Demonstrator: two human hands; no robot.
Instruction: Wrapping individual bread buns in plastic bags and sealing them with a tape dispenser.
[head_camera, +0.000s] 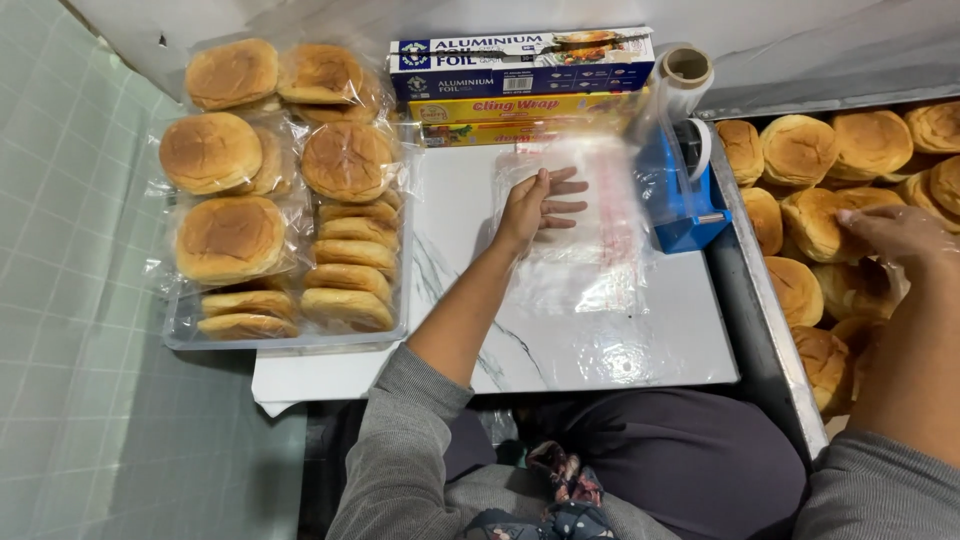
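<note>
Left hand (535, 205) is lying flat w/ fingers spread, pressing a clear plastic bag (580, 250) near counter (690, 340) back edge; right hand (895, 235) is reaching, fingers loose, touching buns (830, 215) beyond right edge.

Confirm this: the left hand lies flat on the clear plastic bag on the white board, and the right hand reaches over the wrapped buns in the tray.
Not quite. The head view shows the right hand over loose, unwrapped buns. The wrapped buns sit beyond the left hand, which does lie flat on the clear plastic bag on the white board.
</note>
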